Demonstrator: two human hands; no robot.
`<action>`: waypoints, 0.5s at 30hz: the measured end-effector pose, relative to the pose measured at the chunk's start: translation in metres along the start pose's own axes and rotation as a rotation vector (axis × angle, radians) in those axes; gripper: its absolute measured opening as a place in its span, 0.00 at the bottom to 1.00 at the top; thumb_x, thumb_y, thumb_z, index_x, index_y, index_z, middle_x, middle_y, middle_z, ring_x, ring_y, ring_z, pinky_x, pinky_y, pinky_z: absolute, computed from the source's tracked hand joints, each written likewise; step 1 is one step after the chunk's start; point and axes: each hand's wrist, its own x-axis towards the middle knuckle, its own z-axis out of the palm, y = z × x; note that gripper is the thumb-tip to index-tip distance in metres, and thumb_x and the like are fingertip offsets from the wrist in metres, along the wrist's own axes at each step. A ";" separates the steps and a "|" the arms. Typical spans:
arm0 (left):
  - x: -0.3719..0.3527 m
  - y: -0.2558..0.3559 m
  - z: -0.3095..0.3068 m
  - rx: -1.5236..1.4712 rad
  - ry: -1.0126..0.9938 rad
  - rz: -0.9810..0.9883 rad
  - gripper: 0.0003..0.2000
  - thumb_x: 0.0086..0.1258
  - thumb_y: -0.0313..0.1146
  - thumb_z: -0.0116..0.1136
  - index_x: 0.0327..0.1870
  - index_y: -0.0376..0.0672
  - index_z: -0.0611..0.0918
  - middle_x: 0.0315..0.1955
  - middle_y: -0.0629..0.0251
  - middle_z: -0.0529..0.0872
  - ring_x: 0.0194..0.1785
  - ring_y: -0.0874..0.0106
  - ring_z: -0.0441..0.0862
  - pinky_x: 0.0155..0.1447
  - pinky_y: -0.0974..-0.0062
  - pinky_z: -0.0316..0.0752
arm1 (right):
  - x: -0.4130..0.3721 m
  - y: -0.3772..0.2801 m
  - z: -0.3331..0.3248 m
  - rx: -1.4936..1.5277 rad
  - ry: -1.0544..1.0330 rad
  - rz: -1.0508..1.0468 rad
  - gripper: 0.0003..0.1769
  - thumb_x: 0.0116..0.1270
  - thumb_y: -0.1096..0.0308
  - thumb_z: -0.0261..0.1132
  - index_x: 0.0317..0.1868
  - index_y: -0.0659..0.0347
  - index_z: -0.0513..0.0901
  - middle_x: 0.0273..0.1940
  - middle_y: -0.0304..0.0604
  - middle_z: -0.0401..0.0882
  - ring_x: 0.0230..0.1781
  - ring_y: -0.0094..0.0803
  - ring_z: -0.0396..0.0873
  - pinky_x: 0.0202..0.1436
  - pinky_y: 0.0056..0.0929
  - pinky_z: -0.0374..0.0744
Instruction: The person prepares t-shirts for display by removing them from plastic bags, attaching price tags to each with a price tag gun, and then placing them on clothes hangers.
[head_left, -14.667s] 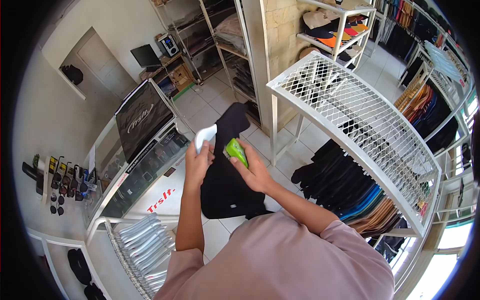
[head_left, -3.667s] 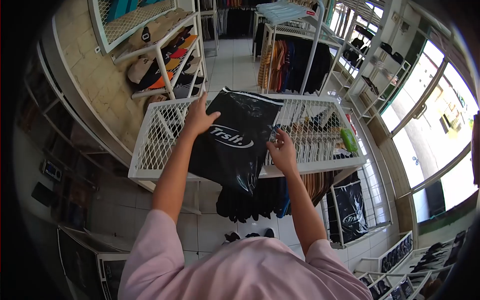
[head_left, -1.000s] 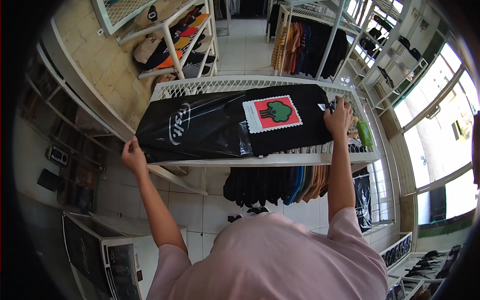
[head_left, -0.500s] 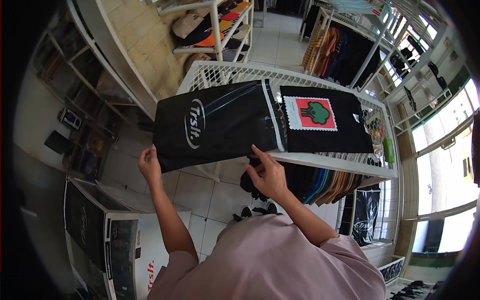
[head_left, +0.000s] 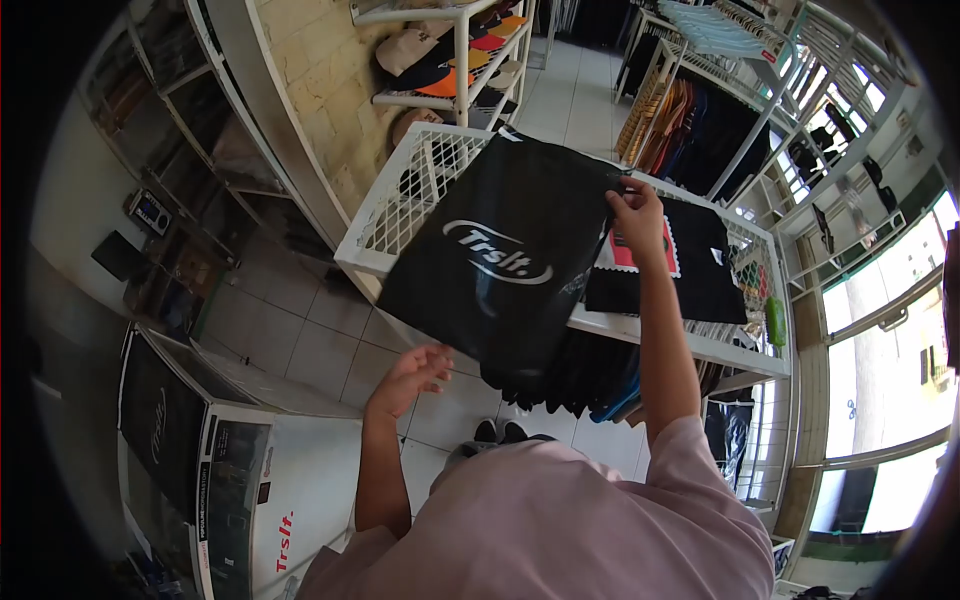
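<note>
The right hand (head_left: 636, 208) pinches the upper edge of the black plastic bag (head_left: 510, 270), thumb and fingers closed on it. The bag, with a white "Trslt." logo, slants across the white mesh rack (head_left: 395, 215) and hangs past its front rail. The left hand (head_left: 408, 377) is open, fingers loosely curled, just under the bag's lower corner; contact is unclear. A black T-shirt (head_left: 705, 270) with a red print lies on the rack, partly under the bag
</note>
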 end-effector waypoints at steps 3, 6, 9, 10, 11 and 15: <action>0.013 0.011 0.001 -0.329 0.170 0.159 0.16 0.81 0.48 0.67 0.54 0.46 0.83 0.51 0.65 0.87 0.51 0.72 0.86 0.49 0.71 0.83 | 0.052 0.037 -0.029 -0.180 0.052 0.072 0.36 0.68 0.58 0.80 0.71 0.65 0.78 0.37 0.44 0.90 0.37 0.32 0.89 0.43 0.31 0.84; 0.023 0.035 0.014 -0.285 0.318 0.100 0.17 0.81 0.50 0.67 0.54 0.45 0.83 0.51 0.67 0.87 0.49 0.73 0.86 0.49 0.71 0.83 | 0.052 0.061 -0.047 -0.521 0.206 -0.192 0.44 0.67 0.51 0.79 0.75 0.66 0.73 0.39 0.49 0.92 0.41 0.44 0.91 0.49 0.39 0.86; 0.046 0.013 0.004 -0.043 0.299 0.120 0.18 0.80 0.47 0.68 0.58 0.44 0.84 0.50 0.67 0.87 0.47 0.75 0.86 0.50 0.73 0.82 | -0.026 0.030 -0.068 -0.542 0.150 -0.196 0.46 0.67 0.45 0.77 0.75 0.65 0.73 0.43 0.52 0.92 0.45 0.51 0.91 0.54 0.45 0.86; 0.048 0.013 0.007 -0.029 0.294 0.116 0.18 0.80 0.45 0.68 0.61 0.43 0.83 0.50 0.67 0.88 0.47 0.75 0.87 0.50 0.74 0.82 | -0.049 0.008 -0.070 -0.468 0.095 -0.134 0.46 0.67 0.44 0.77 0.75 0.65 0.74 0.44 0.53 0.92 0.47 0.52 0.91 0.55 0.47 0.86; 0.046 0.010 0.010 -0.016 0.293 0.105 0.19 0.80 0.43 0.67 0.63 0.42 0.82 0.50 0.67 0.90 0.46 0.75 0.88 0.50 0.76 0.83 | -0.058 0.003 -0.069 -0.512 0.058 -0.070 0.44 0.67 0.43 0.76 0.73 0.64 0.76 0.45 0.53 0.92 0.48 0.52 0.91 0.56 0.47 0.85; 0.021 -0.017 0.004 0.240 0.052 0.076 0.21 0.79 0.41 0.69 0.66 0.39 0.82 0.50 0.66 0.91 0.48 0.79 0.87 0.53 0.78 0.81 | -0.082 0.016 -0.063 -0.685 -0.049 0.055 0.38 0.67 0.40 0.75 0.65 0.62 0.84 0.44 0.51 0.92 0.50 0.52 0.91 0.56 0.47 0.85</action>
